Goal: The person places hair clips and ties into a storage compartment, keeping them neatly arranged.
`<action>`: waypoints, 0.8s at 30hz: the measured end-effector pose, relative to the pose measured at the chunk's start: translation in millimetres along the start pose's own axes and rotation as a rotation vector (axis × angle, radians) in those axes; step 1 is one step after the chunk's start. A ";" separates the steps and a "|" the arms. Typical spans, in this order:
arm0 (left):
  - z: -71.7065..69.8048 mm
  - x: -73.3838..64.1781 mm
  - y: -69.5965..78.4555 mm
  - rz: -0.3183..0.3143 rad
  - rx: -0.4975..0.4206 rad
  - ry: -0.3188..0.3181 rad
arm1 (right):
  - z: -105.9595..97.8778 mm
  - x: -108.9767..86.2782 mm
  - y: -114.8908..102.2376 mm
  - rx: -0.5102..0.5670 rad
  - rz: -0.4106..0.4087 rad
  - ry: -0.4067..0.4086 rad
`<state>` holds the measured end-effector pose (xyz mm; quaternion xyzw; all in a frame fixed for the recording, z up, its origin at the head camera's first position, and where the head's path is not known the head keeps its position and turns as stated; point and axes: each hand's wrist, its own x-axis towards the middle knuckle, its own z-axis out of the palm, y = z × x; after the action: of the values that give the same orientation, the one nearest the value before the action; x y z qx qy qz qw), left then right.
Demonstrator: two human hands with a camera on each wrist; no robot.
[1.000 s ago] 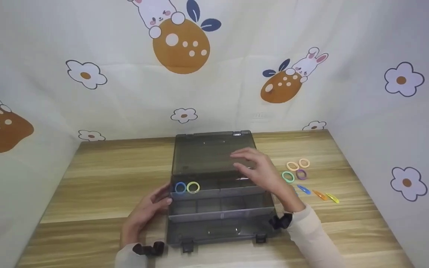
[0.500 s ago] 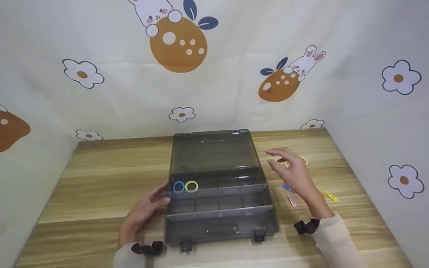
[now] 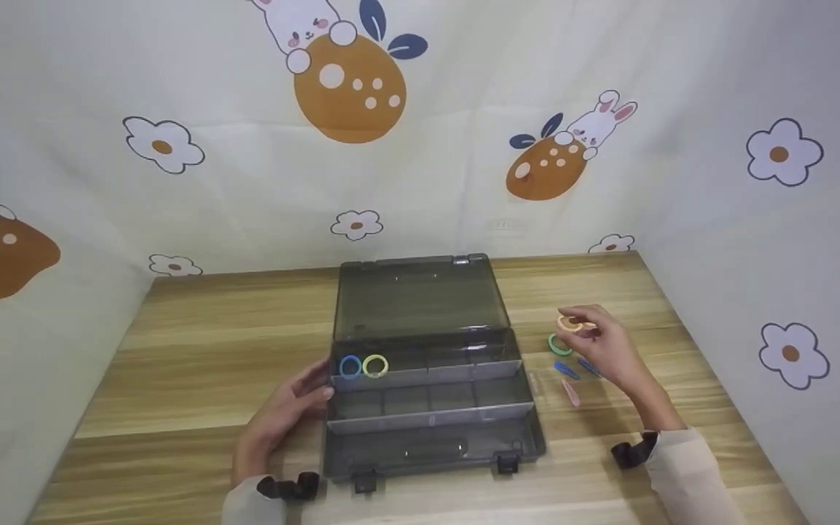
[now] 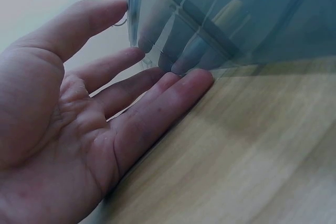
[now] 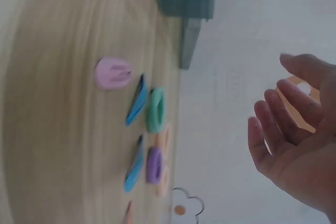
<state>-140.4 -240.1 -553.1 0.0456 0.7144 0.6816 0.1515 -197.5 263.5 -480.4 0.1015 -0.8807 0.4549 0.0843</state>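
Observation:
A dark translucent compartment box [image 3: 420, 299] lies with its lid folded back. A blue hair tie [image 3: 350, 366] and a yellow hair tie [image 3: 375, 366] are in its back row. My left hand [image 3: 290, 405] rests against the box's left side, fingers extended and touching its wall in the left wrist view. My right hand [image 3: 604, 346] is over the loose hair ties, fingers apart around a peach hair tie [image 3: 569, 324] in the head view. The right wrist view shows that hand [image 5: 302, 121] with relaxed fingers and nothing in them. Near it lies a green hair tie [image 3: 558, 345].
Blue hair clips [image 3: 566, 370] and a pink hair clip [image 3: 571, 393] lie right of the box. The right wrist view also shows a purple hair tie [image 5: 154, 165]. Two latches [image 3: 365, 480] jut from the box's front edge. A printed curtain [image 3: 449, 182] stands behind the table.
My right hand has moved right from above the box to the loose hair ties, lowering at the end. The left hand has stayed at the box's side.

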 end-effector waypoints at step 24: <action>0.7 -1.7 0.8 -0.008 0.025 0.015 | 3.7 15.9 46.3 -0.105 0.034 -0.236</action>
<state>-138.7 -239.8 -552.1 0.0396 0.7240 0.6725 0.1484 -224.9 284.9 -514.9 0.1348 -0.9087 0.3944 -0.0224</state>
